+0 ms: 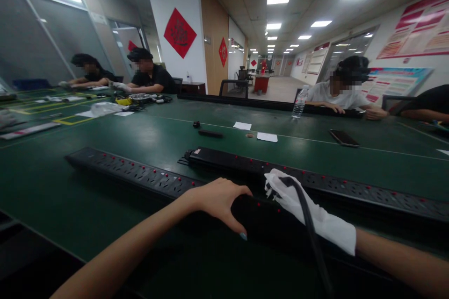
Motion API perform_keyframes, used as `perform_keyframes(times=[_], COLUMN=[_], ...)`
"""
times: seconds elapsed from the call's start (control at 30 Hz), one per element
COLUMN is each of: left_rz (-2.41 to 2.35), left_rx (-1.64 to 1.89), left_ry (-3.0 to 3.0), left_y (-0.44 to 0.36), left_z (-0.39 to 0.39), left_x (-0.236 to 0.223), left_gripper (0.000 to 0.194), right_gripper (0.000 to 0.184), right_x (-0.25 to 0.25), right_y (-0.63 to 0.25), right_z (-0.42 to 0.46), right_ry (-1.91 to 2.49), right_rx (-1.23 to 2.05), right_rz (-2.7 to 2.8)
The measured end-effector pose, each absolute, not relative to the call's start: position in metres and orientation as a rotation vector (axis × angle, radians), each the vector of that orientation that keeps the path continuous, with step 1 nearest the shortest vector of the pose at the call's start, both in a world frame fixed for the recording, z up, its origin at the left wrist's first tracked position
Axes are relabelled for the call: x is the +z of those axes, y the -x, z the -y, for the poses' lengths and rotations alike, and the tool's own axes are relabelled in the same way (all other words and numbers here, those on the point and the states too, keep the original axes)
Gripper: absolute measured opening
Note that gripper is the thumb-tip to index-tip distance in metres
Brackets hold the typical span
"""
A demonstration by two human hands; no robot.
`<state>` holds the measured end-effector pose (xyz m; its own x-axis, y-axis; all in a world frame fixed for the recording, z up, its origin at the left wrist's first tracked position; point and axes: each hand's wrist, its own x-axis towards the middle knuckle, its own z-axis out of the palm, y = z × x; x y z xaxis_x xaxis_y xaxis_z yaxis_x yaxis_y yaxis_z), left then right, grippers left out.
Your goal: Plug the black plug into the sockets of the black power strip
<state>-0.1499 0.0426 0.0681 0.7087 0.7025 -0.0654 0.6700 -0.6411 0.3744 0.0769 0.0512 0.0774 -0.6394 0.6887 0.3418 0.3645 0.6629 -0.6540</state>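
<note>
A long black power strip (140, 173) with red lights and rows of sockets runs along the near side of the table. Across it lies my bare left hand (219, 198), its thumb on the near edge and fingers on the far edge. My right hand (301, 203), in a white glove, grips a black plug (272, 191) whose metal prongs point down at the strip, apart from or touching it I cannot tell. From the plug a thick black cord (310, 226) hangs toward me. Behind both hands rests a second power strip (224, 161).
On the green table (147, 133) lie a short black bar (210, 134), white paper slips (267, 137) and a phone (343, 138). A water bottle (299, 103) stands near a person (345, 88) opposite. Other people sit at the far left and right.
</note>
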Motion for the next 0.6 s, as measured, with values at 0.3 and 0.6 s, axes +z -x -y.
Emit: perform_keyframes(times=[0.3, 0.6], left_rz=[-0.96, -0.877], left_rx=[0.257, 0.171], left_ry=[-2.529, -2.289], left_y=[0.151, 0.167], left_z=[-0.047, -0.056], left_x=[0.065, 0.072], left_gripper=[0.073, 0.097], right_gripper=[0.032, 0.034], right_x=[0.068, 0.067], right_y=[-0.031, -0.028], right_z=[-0.058, -0.065], right_ry=[0.817, 0.78], right_rx=[0.256, -0.07], right_rz=[2.567, 2.721])
